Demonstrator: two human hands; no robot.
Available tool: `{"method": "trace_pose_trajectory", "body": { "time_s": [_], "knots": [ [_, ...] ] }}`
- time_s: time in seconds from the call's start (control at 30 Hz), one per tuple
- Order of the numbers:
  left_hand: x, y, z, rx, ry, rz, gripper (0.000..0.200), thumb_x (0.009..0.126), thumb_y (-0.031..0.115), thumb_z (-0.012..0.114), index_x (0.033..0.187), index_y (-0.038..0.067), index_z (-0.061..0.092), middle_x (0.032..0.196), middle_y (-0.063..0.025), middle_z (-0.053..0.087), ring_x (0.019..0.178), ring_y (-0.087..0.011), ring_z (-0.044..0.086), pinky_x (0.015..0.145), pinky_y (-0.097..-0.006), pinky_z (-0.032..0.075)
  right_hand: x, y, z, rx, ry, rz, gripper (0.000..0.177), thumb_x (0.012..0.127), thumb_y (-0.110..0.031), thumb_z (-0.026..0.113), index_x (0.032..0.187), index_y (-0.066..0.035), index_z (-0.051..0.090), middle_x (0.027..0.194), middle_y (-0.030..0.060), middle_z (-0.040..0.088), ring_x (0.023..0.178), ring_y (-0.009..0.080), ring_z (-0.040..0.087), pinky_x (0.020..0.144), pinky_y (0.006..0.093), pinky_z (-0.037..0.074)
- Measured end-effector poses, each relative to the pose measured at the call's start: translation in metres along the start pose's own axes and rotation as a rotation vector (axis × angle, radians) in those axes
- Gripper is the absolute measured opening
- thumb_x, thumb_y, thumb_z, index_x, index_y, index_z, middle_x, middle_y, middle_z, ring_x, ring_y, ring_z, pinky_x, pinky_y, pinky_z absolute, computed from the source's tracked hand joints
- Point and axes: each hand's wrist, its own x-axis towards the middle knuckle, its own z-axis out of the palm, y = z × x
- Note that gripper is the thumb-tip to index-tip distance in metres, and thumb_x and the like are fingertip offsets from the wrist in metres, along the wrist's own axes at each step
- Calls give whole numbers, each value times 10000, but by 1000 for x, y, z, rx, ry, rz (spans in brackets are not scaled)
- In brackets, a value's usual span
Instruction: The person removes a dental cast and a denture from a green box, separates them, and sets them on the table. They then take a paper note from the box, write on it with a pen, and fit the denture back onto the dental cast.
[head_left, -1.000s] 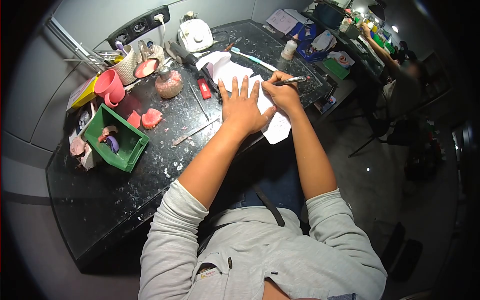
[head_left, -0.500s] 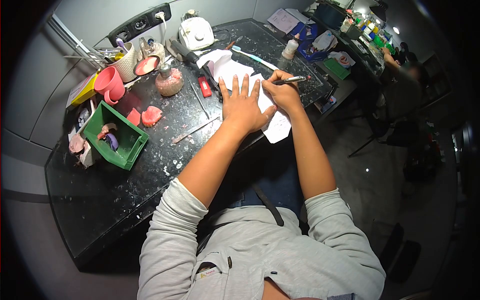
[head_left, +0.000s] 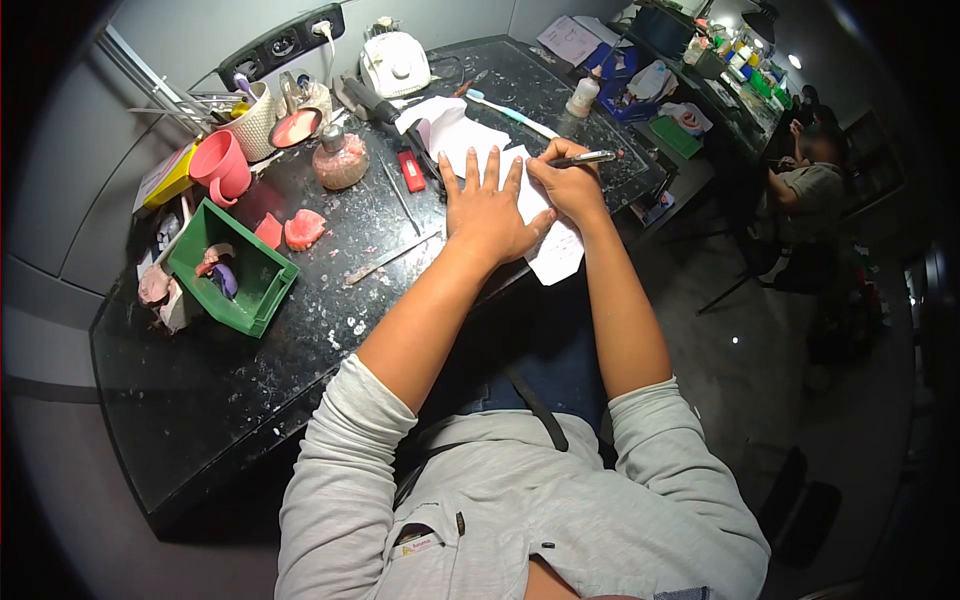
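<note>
My left hand (head_left: 488, 215) lies flat with its fingers spread, pressing on a white sheet of paper (head_left: 556, 262). A pen (head_left: 585, 158) is gripped in my right hand (head_left: 570, 190), which rests on the upper right of the same sheet; the pen's writing tip is hidden by my fingers. Handwriting shows faintly on the lower part of the paper. Beyond my left fingertips, a creased part of white paper (head_left: 455, 125) rises from the table. A red block-like item (head_left: 411, 171) and a thin metal tool (head_left: 402, 198) lie left of my left hand.
On the black table (head_left: 330, 385) stand a green bin (head_left: 262, 290) with small pieces inside, a pink cup (head_left: 220, 165), a glass jar (head_left: 340, 162) and a white device (head_left: 394, 65). A toothbrush (head_left: 512, 113) lies behind the paper. Another person (head_left: 815, 185) sits at the far right.
My hands stay in nearly the same place, with the pen still held against the paper. The person at the far right has drawn an arm back from the other bench.
</note>
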Motion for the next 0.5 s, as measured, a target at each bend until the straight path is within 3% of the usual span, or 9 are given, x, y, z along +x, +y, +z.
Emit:
{"method": "trace_pose_trajectory", "body": {
  "time_s": [0.5],
  "knots": [
    [0, -1, 2, 10, 6, 5, 932, 879, 787, 361, 1571, 165, 303, 1632, -163, 232, 1516, -405, 136, 1143, -682, -94, 2, 3, -1, -64, 8, -29, 212, 842, -11, 724, 724, -35, 550, 681, 31, 607, 585, 67, 558, 530, 216, 455]
  ]
}}
